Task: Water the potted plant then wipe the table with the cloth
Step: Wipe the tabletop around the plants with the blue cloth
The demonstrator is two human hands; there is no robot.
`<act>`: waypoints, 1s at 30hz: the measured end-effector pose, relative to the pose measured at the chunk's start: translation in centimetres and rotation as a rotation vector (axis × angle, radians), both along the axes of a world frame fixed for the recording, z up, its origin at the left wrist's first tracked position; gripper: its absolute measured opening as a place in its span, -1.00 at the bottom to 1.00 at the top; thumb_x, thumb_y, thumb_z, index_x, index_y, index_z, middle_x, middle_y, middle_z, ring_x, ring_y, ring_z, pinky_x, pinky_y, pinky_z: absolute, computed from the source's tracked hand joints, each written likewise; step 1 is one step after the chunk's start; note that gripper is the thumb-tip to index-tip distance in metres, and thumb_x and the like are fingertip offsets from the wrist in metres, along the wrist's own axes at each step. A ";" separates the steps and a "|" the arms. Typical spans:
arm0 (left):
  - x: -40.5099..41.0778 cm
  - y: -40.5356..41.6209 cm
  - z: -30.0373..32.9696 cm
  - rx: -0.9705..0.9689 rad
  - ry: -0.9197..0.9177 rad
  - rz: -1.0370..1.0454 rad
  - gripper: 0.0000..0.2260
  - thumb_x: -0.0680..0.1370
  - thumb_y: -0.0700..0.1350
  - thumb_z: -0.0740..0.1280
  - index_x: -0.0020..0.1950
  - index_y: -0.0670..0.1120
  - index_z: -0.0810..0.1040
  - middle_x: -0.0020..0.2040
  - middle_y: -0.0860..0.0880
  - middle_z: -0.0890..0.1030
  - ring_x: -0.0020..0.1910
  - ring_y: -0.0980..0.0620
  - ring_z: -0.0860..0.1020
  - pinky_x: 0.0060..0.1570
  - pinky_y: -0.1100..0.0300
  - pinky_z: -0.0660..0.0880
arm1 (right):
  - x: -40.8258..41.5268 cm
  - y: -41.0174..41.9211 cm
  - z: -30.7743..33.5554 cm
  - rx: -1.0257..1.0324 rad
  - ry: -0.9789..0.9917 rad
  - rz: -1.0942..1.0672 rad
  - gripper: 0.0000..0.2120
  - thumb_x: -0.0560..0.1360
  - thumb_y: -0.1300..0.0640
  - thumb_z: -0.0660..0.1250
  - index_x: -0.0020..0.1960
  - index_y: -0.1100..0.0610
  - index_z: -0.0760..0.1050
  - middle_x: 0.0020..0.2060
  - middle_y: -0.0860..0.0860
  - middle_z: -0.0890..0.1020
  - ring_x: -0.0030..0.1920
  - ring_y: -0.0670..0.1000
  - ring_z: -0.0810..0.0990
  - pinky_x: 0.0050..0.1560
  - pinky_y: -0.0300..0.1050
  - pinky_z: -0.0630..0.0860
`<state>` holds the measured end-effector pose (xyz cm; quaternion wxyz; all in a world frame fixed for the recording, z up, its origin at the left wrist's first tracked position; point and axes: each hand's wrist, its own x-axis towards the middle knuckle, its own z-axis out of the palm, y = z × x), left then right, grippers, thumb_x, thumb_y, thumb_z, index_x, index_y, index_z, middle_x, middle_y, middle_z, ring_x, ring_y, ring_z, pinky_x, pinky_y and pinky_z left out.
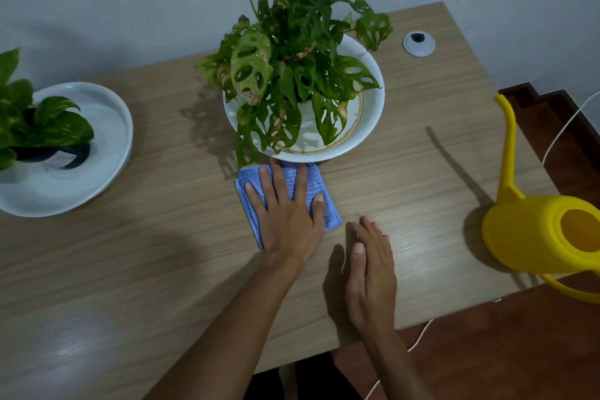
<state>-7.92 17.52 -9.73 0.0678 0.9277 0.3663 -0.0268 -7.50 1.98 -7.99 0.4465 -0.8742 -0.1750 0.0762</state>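
- The left hand is lying flat with fingers spread, pressing down on the folded blue cloth; nothing is clenched, the fingers are straight.
- The cloth is sitting on the wooden table, just in front of the white dish, and its far edge is nearly touching the dish rim.
- The potted plant is standing in that dish, with leaves hanging over the near-left rim.
- The right hand is resting on the table with relaxed, straight fingers and holding nothing, in front of the dish and just right of the cloth.
- The yellow watering can is standing well to the right of the dish, at the table edge.
- A second plant in another white dish is sitting far to the left of the dish.
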 end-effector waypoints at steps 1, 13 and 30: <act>0.2 -0.3 0.0 -0.001 0.002 0.003 -0.36 0.61 0.27 -0.21 0.66 0.07 -0.13 0.65 -0.24 -0.12 0.62 -0.25 -0.21 0.52 -0.33 -0.23 | 0.0 -0.1 0.0 0.027 0.011 -0.013 -0.55 0.65 0.05 -0.02 0.40 0.18 0.45 0.44 0.00 0.43 0.50 -0.12 0.26 0.53 0.05 0.13; 2.9 -3.7 -0.2 -0.032 -0.035 0.012 -0.38 0.65 0.26 -0.14 0.66 0.07 -0.14 0.65 -0.25 -0.08 0.62 -0.26 -0.21 0.51 -0.36 -0.20 | 0.2 -2.2 -0.1 0.142 0.011 -0.114 -0.56 0.66 0.06 0.00 0.38 0.19 0.48 0.40 0.01 0.48 0.46 -0.11 0.34 0.46 -0.03 0.26; -0.7 -2.6 2.9 -0.163 -0.211 0.058 -0.38 0.65 0.21 -0.15 0.63 -0.08 0.15 0.65 -0.18 0.02 0.64 -0.11 -0.10 0.58 -0.20 -0.16 | 4.8 0.5 2.6 -0.207 -0.165 0.037 -0.52 0.62 0.04 0.18 0.45 0.28 0.36 0.49 0.19 0.34 0.54 0.12 0.17 0.52 0.08 0.15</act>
